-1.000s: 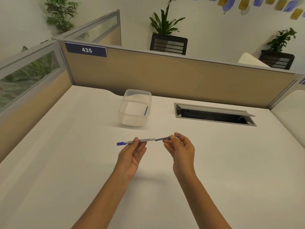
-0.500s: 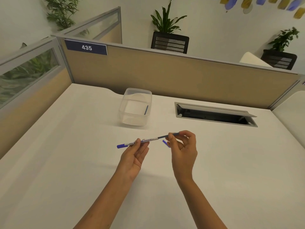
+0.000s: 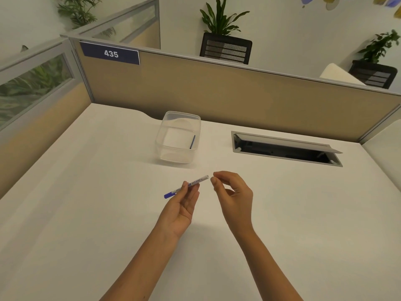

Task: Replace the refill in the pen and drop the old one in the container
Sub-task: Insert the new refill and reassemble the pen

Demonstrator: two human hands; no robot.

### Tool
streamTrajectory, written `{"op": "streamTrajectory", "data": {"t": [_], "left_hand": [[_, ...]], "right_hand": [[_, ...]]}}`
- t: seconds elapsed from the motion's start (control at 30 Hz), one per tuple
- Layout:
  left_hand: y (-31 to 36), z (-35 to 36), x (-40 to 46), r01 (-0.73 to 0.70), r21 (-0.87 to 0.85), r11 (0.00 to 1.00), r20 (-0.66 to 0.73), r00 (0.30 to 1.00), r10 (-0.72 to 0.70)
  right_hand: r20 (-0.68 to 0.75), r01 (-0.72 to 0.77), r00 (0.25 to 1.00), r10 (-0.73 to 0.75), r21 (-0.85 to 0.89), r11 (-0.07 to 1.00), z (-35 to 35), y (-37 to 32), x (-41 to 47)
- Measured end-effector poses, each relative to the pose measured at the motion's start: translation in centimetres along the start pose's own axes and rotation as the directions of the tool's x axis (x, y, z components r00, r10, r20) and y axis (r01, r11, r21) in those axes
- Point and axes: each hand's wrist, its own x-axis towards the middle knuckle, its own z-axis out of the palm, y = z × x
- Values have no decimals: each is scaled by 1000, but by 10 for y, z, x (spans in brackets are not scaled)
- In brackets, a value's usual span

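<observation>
Inside container (image 3: pixel 178 137): refill (image 3: pixel 192 142). Left fingers (image 3: pixel 188 187) pinch pen (image 3: pixel 186 186); right fingers (image 3: pixel 214 181) empty.

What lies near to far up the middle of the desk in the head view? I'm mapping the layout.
left hand → pen → clear container → beige partition → potted plant

left hand (image 3: pixel 181 207) pinching — right hand (image 3: pixel 233 196) fingertips together

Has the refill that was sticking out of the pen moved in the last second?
Yes. It slid into the pen, toward the left hand; the container kept its place.
</observation>
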Motion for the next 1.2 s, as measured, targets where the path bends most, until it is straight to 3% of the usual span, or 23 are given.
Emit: {"op": "streamTrajectory", "data": {"t": [0.27, 0.47, 0.6, 0.8, 0.9, 1.0, 1.1, 1.2], "left_hand": [[13, -25, 18, -56, 131, 990, 3, 998, 57], [27, -61, 40, -74, 278, 958, -30, 996, 85], [30, -73, 49, -61, 349, 935, -56, 995, 85], [21, -79, 51, -93, 409, 908, -12, 994, 108], [18, -84, 49, -132, 404, 905, 22, 991, 135], [19, -90, 46, -167, 347, 923, 56, 986, 157], [18, -93, 44, -191, 340, 921, 74, 981, 177], [17, -92, 43, -204, 355, 912, 71, 979, 191]], "right_hand": [[-73, -182, 982, 176, -83, 980, -7, 51, 3], [-49, -375, 926, 375, -255, 891, -13, 110, 4], [4, -376, 910, 414, -412, 830, -12, 128, 5], [29, -353, 907, 421, -493, 795, -5, 130, 10], [-2, -395, 897, 442, -453, 799, -5, 127, 10], [-19, -491, 861, 508, -290, 821, -7, 113, 2], [49, -575, 812, 581, -99, 812, -8, 93, -15], [155, -659, 752, 641, 144, 738, -4, 72, -31]]}}
